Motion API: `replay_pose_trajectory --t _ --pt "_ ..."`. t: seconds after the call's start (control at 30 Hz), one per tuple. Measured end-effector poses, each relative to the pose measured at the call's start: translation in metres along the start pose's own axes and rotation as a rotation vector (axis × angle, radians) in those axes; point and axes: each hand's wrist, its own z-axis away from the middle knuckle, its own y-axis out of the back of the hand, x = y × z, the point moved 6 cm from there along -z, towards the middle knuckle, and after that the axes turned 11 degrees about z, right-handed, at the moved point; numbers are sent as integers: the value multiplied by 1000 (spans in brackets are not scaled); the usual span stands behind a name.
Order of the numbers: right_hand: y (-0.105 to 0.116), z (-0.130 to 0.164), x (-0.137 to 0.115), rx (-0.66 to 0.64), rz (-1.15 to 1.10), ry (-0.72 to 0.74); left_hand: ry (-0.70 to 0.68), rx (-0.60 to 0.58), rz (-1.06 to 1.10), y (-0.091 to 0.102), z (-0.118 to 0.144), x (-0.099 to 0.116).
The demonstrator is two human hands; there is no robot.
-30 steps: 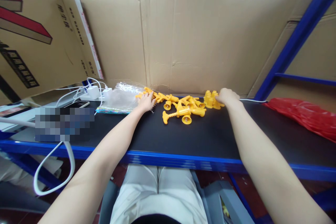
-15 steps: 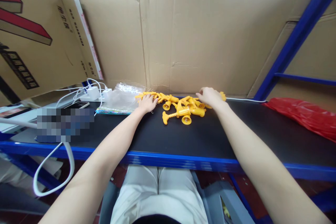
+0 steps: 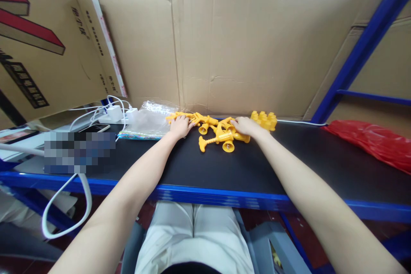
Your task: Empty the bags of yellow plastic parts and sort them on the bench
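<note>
Yellow plastic parts lie along the back of the black tabletop. My left hand (image 3: 180, 126) rests palm down, fingers apart, on small yellow pieces (image 3: 172, 117) at the left end. My right hand (image 3: 245, 126) has its fingers bent down over a yellow plastic part (image 3: 228, 122); the fingertips are partly hidden. Below and between the hands lies a larger yellow piece (image 3: 221, 136) with a twisted rod and a T-shaped end. A yellow cup-shaped part (image 3: 228, 146) with a shiny centre sits against it. Just right of my right hand stands a cluster of knobbed yellow blocks (image 3: 265, 120).
A clear plastic bag (image 3: 147, 120) lies left of the parts. White chargers and cables (image 3: 114, 113) and a phone (image 3: 94, 128) are farther left. A red plastic bag (image 3: 369, 143) lies at right. Cardboard (image 3: 231, 51) walls the back; a blue edge (image 3: 221, 195) runs along the front.
My right hand has moved left from the yellow blocks onto the middle parts, and the blocks now show. My left hand has barely moved.
</note>
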Motion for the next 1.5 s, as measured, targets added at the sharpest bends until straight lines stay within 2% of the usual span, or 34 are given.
replay_pose_trajectory --t 0.13,0.27,0.4,0.5,0.63,0.77,0.9,0.97,1.07,1.17,1.3,1.5 --pt "-1 -1 1 10 -5 11 -139 83 73 10 2 16" --pt "-2 -1 2 -2 3 1 -311 45 159 10 9 46" --pt "-3 -2 1 -14 17 16 -294 -77 186 -7 11 59" --pt "-2 -1 1 -2 15 26 -255 -84 244 -14 8 55" --pt "-2 1 0 -13 21 35 -243 51 374 -5 2 45" --pt "-2 3 -4 -10 35 64 -289 255 496 18 1 42" --pt "-1 4 -5 10 16 65 -267 477 553 41 4 38" --pt "4 4 -5 60 -9 41 -249 561 567 50 6 37" --pt "19 8 -10 214 -137 56 -267 621 562 58 10 41" --pt "32 15 -26 309 -427 186 -354 615 543 60 17 56" --pt "39 24 -49 301 -787 376 -494 534 473 53 26 82" --pt "37 26 -55 292 -1093 339 -660 368 352 42 31 99"
